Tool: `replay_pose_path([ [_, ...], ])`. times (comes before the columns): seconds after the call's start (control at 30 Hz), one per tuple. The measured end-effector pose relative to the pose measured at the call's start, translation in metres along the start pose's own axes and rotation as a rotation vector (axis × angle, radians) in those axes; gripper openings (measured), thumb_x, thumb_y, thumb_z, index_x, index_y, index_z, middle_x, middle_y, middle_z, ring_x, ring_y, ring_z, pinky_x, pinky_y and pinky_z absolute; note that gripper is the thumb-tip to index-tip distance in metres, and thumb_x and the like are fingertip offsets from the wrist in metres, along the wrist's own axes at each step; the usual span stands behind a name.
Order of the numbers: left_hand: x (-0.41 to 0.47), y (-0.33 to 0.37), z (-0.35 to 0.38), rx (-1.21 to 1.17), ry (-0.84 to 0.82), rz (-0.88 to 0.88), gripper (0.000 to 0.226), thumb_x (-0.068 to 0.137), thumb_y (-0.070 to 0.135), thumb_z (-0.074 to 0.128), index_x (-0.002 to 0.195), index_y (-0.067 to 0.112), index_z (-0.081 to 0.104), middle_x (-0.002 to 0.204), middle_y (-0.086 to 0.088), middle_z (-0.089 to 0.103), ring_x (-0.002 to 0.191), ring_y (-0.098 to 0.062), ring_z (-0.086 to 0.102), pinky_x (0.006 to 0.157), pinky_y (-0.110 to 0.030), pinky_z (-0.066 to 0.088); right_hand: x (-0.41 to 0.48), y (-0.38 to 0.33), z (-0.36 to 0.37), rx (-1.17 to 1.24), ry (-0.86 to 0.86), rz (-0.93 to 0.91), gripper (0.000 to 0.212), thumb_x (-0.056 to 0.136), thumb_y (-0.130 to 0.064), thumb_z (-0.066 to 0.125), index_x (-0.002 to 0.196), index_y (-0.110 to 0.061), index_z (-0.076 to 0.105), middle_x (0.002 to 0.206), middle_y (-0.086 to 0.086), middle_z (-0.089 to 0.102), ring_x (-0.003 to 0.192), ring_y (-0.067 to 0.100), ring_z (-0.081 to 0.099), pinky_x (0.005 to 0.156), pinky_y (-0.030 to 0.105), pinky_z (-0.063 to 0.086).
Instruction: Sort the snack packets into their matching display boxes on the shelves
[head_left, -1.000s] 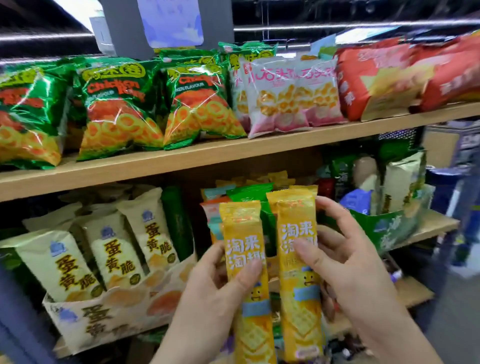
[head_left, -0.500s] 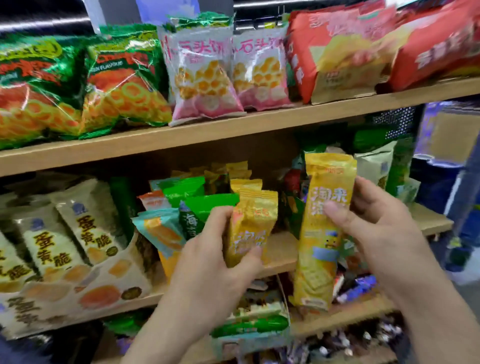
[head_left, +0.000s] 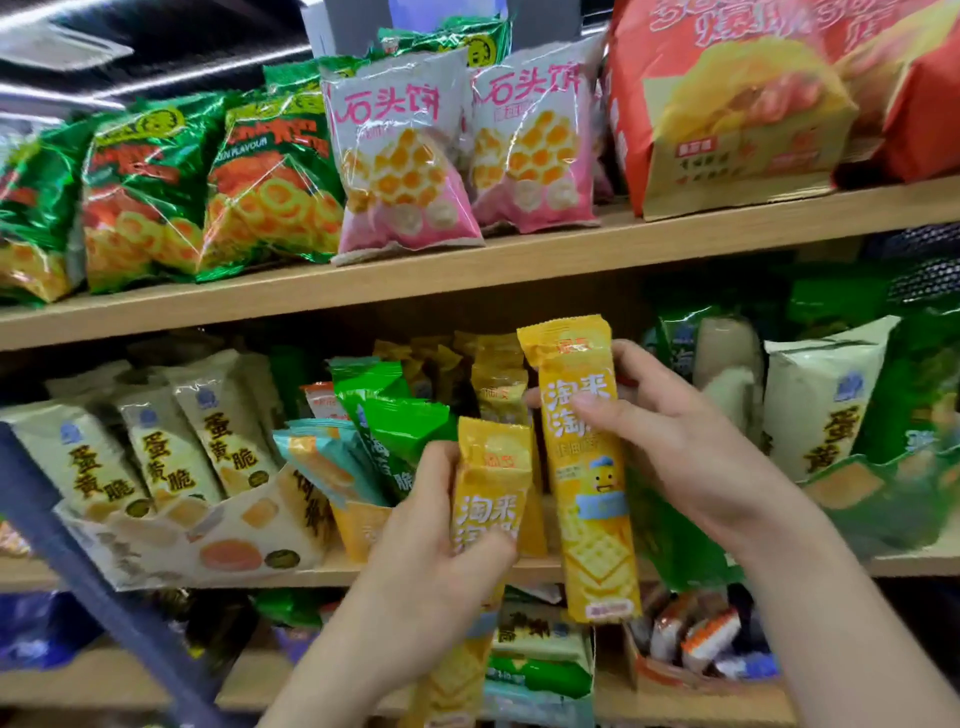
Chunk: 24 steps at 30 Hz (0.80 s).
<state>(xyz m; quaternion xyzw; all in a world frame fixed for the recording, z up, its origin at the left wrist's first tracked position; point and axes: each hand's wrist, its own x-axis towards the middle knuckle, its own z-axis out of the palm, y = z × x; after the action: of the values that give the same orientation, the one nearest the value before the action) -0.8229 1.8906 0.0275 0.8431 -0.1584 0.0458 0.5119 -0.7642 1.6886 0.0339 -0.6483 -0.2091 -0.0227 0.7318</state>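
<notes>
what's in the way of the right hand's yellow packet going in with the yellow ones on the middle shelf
The left hand and its own yellow packet sit in front of that yellow row; green packets lean at its left.

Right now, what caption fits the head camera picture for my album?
Left hand holds the low packet, right hand the high packet, both yellow, before the shelves.

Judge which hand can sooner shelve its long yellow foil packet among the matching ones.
Right, likely: right hand holds its long yellow foil packet beside the standing yellow packets; left hand holds its twin lower.
</notes>
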Motion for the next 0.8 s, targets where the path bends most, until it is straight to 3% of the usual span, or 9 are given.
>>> replay_pose_path([
  [0.07,-0.019,0.008,-0.016,0.01,0.086,0.056,0.035,0.066,0.038,0.062,0.098,0.046,0.052,0.092,-0.001,0.068,0.08,-0.022,0.065,0.074,-0.04,0.054,0.01,0.001,0.004,0.004,-0.009,-0.003,0.043,0.085,-0.028,0.07,0.124,-0.021,0.055,0.114,0.007,0.073,0.106,0.025,0.069,0.093,0.047,0.053],
  [0.13,-0.028,0.008,-0.03,-0.01,0.22,0.05,0.035,0.059,0.035,0.064,0.091,0.048,0.057,0.086,-0.006,0.066,0.073,-0.026,0.061,0.066,-0.026,0.052,0.02,0.002,0.008,-0.005,0.029,-0.033,0.038,0.087,-0.024,0.068,0.122,-0.02,0.054,0.109,0.003,0.074,0.101,0.021,0.071,0.085,0.039,0.057],
  [0.23,-0.019,0.006,-0.037,0.032,0.348,0.078,0.029,0.068,0.022,0.07,0.086,0.043,0.06,0.079,0.006,0.067,0.063,-0.011,0.06,0.057,-0.012,0.045,0.03,0.006,0.012,-0.062,0.154,-0.123,0.023,0.092,-0.018,0.065,0.111,-0.027,0.056,0.108,-0.003,0.072,0.102,0.013,0.069,0.083,0.036,0.057],
  [0.3,-0.008,0.0,-0.037,0.153,0.437,0.128,0.028,0.074,0.02,0.082,0.085,0.036,0.061,0.081,0.018,0.068,0.07,-0.001,0.063,0.06,-0.009,0.046,0.032,0.01,0.013,-0.11,0.266,-0.19,0.02,0.093,-0.018,0.065,0.105,-0.032,0.056,0.111,-0.004,0.07,0.107,0.013,0.066,0.092,0.043,0.056],
  [0.4,0.008,-0.009,-0.038,0.406,0.554,0.247,0.032,0.076,0.018,0.08,0.101,0.026,0.062,0.098,0.013,0.063,0.087,-0.005,0.06,0.075,-0.017,0.049,0.032,0.012,0.018,-0.169,0.346,-0.295,0.018,0.093,-0.02,0.066,0.099,-0.034,0.056,0.108,-0.005,0.069,0.107,0.014,0.065,0.093,0.049,0.054],
  [0.5,0.026,-0.015,-0.044,0.568,0.475,0.313,0.056,0.074,0.014,0.079,0.124,0.024,0.056,0.13,0.008,0.053,0.113,-0.008,0.054,0.091,-0.016,0.044,0.031,0.014,0.019,-0.164,0.377,-0.329,0.016,0.091,-0.027,0.066,0.1,-0.036,0.057,0.108,-0.005,0.069,0.107,0.014,0.064,0.093,0.049,0.054],
  [0.63,0.042,-0.011,-0.05,0.587,0.342,0.257,0.056,0.076,0.018,0.079,0.123,0.034,0.053,0.101,0.014,0.065,0.093,-0.009,0.063,0.081,-0.038,0.055,0.03,0.02,0.016,-0.036,0.422,-0.302,0.013,0.095,-0.022,0.064,0.103,-0.03,0.058,0.109,-0.002,0.07,0.106,0.016,0.066,0.091,0.045,0.056],
  [0.73,0.047,-0.007,-0.058,0.611,0.367,0.329,0.047,0.075,0.019,0.08,0.114,0.029,0.056,0.092,0.013,0.066,0.084,-0.011,0.064,0.074,-0.039,0.055,0.03,0.021,0.014,0.156,0.479,-0.241,0.01,0.097,-0.019,0.058,0.105,-0.023,0.056,0.102,-0.007,0.071,0.096,0.009,0.068,0.075,0.026,0.057],
  [0.8,0.046,-0.003,-0.063,0.566,0.413,0.36,0.04,0.076,0.02,0.079,0.108,0.029,0.056,0.087,0.013,0.066,0.08,-0.01,0.064,0.07,-0.039,0.055,0.028,0.022,0.01,0.233,0.512,-0.218,0.009,0.098,-0.02,0.057,0.107,-0.023,0.055,0.099,-0.01,0.072,0.095,0.009,0.068,0.072,0.024,0.056],
])
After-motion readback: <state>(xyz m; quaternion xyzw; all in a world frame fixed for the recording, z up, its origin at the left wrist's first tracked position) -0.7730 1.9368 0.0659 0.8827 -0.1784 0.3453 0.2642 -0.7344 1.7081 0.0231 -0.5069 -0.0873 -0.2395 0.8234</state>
